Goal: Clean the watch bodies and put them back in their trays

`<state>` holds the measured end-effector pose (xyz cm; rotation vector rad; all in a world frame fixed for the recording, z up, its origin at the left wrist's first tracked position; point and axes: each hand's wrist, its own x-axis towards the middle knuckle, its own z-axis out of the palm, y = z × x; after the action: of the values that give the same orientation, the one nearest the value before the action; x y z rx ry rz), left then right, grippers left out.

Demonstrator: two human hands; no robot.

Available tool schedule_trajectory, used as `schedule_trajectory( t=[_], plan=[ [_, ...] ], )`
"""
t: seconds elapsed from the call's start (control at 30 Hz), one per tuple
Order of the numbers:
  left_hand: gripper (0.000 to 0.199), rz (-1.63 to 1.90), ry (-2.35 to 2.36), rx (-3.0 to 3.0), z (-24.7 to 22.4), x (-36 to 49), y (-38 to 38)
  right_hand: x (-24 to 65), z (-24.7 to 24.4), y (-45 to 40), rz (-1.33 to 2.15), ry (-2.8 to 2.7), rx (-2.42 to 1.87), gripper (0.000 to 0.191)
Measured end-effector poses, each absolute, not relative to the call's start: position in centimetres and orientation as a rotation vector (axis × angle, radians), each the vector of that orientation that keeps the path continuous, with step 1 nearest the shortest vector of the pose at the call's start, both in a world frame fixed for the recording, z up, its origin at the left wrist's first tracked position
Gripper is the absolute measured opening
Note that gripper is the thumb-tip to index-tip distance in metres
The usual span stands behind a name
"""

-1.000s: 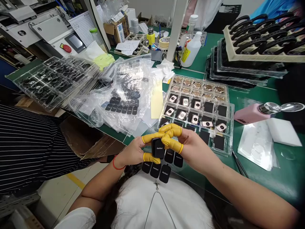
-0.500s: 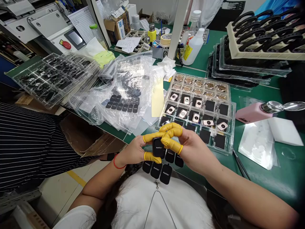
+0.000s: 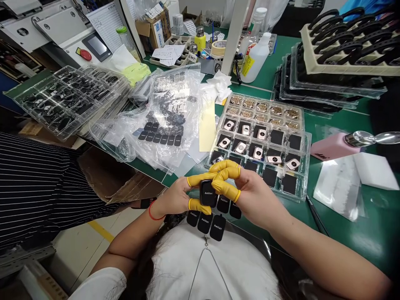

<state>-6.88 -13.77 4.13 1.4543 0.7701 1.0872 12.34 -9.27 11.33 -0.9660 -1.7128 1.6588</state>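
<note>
A black watch face printed "hello!" is held upright between my hands in front of my chest. My left hand, with yellow finger cots, grips it from the left, finger above and thumb below. Yellow-covered fingertips of my right hand pinch its upper right edge. Just beneath and beside it lie several black "hello!" films on a clear sheet. Beyond my right hand stands a clear compartment tray with watch bodies and black pads.
Plastic bags with black films lie left of the tray. To the right are a pink bottle, tweezers and a white foam block. Stacked trays stand behind. A person's striped garment shows at left.
The camera view has shifted slightly. Both hands keep nearly the same grip on the watch face.
</note>
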Motion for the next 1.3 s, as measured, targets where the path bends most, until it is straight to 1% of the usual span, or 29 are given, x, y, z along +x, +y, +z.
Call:
schedule_trajectory(
  t=[0.27,0.6,0.7,0.8,0.97,1.2,1.3],
  plan=[
    [0.069,1.081,0.801,1.442,4.43,-6.76,-13.78,12.2,11.5,-9.24,1.684,-1.695,-0.943,0.021],
    [0.067,1.097,0.786,1.445,4.2,-6.87,-13.84,12.14,11.28,-9.25,1.672,-1.701,-0.94,0.019],
    [0.07,1.055,0.81,1.459,4.27,-6.9,-13.78,12.14,11.32,-9.25,1.668,-1.711,-0.946,0.018],
    [0.073,1.051,0.81,1.463,4.31,-6.89,-13.73,12.08,11.4,-9.24,1.684,-1.698,-0.941,0.021],
    [0.069,1.076,0.783,1.435,4.43,-6.81,-13.72,12.01,11.55,-9.28,1.697,-1.677,-0.95,0.026],
    [0.07,1.094,0.751,1.469,4.28,-6.89,-13.7,12.2,11.61,-9.14,1.764,-1.643,-0.92,0.024],
    [0.071,1.078,0.759,1.453,4.21,-6.88,-13.69,12.26,11.59,-9.12,1.741,-1.662,-0.923,0.022]
  ],
)
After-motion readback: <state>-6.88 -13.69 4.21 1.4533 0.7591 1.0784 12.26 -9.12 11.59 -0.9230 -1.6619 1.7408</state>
